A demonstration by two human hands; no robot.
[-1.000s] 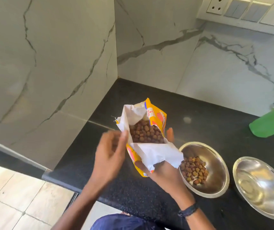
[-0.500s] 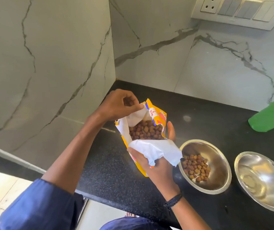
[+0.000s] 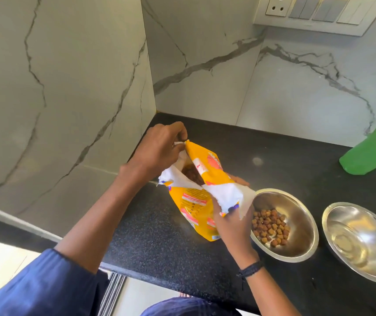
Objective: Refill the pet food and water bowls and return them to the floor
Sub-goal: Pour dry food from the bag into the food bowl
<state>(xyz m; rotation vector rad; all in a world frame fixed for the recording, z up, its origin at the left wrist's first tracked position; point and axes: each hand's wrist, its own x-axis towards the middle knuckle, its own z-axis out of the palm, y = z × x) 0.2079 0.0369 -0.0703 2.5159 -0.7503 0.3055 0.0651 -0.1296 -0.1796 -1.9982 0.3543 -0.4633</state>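
On the black speckled counter (image 3: pixel 150 226), set into a corner of marble-look wall tiles, stands a yellow pet food bag (image 3: pixel 196 208), upright and open at the top, its white inner lining folded outward. Brown kibble is visible inside the mouth of the bag. Left hand (image 3: pixel 159 149): closed in a pinch on the far upper edge of the bag, fingers curled over the lining. Right hand (image 3: pixel 230 222): closed around the near-right side of the bag, gripping the turned-out white lining; a dark band sits on that wrist. Immediately right of the bag, touching or nearly touching the lining, is a steel food bowl (image 3: pixel 296 226), resting on the counter and holding a shallow layer of kibble (image 3: pixel 270 226) on its left side. Just beside it, further right, sits a second steel bowl (image 3: pixel 362 242); it appears to hold clear water, though glare makes this uncertain. A green plastic object (image 3: pixel 371 153) lies at the right edge, partly out of view. A switch panel (image 3: pixel 319 12) is mounted on the rear wall. Blue sleeve on the left arm.
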